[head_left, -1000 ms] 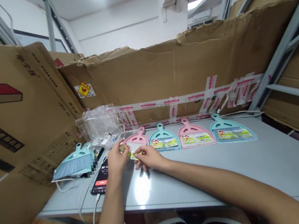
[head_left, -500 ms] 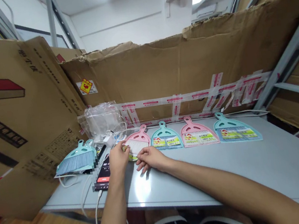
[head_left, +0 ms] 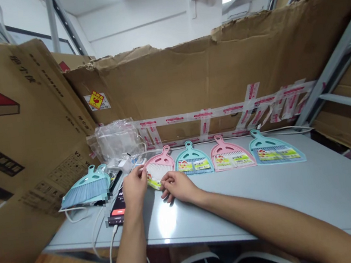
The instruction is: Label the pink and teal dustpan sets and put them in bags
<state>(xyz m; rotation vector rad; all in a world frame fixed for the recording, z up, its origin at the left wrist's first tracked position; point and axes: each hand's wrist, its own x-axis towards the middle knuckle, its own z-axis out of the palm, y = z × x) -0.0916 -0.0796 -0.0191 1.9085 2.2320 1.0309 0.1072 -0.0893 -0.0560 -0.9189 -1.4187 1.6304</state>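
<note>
Two hands, left (head_left: 134, 188) and right (head_left: 177, 188), curled at a pink dustpan (head_left: 158, 169), grip unclear.

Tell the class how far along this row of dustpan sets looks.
Done, it seems: a teal plastic dustpan-and-brush set, a pink one and a larger teal one lie flat in a row, yellow-green labels showing. In hand: a smaller pink plastic set, with the left hand and right hand at it. Left: a pale teal set beside a black smartphone, no label showing.
</note>
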